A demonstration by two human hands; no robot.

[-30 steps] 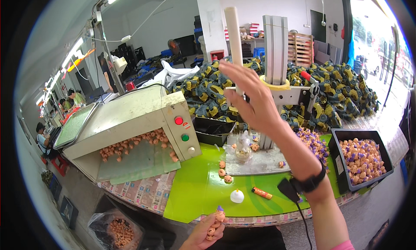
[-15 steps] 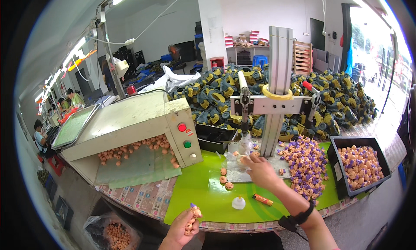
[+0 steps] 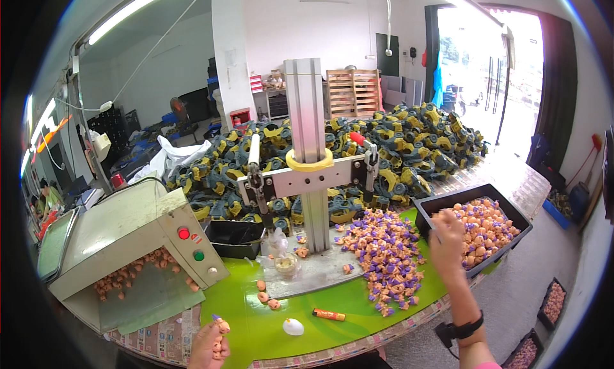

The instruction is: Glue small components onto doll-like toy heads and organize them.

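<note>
My left hand (image 3: 206, 348), low at the front left, is closed round several small peach-coloured doll heads (image 3: 221, 326), one with a purple top. At the right, my raised right hand (image 3: 446, 234) is over the left rim of a black bin (image 3: 420, 210). Its fingers are curled and slightly blurred; what they hold, if anything, is hidden. Peach heads and purple pieces fill the bin (image 3: 483, 234). Beside it lies a loose pile of peach and purple parts (image 3: 387, 257). A hand press with a metal column (image 3: 306, 113) stands on a plate, holding a small clear cup (image 3: 286, 264).
On the green mat (image 3: 243, 330) lie a white round-bottomed piece (image 3: 293, 327), an orange tube (image 3: 329, 314) and a few loose heads (image 3: 263, 296). A beige machine (image 3: 121, 234) with red and green buttons stands left. Yellow-and-grey toy vehicle parts (image 3: 409, 145) are heaped behind the press.
My right hand has left the press plate and moved right to the bin. The view has turned right. My left hand still holds its doll heads.
</note>
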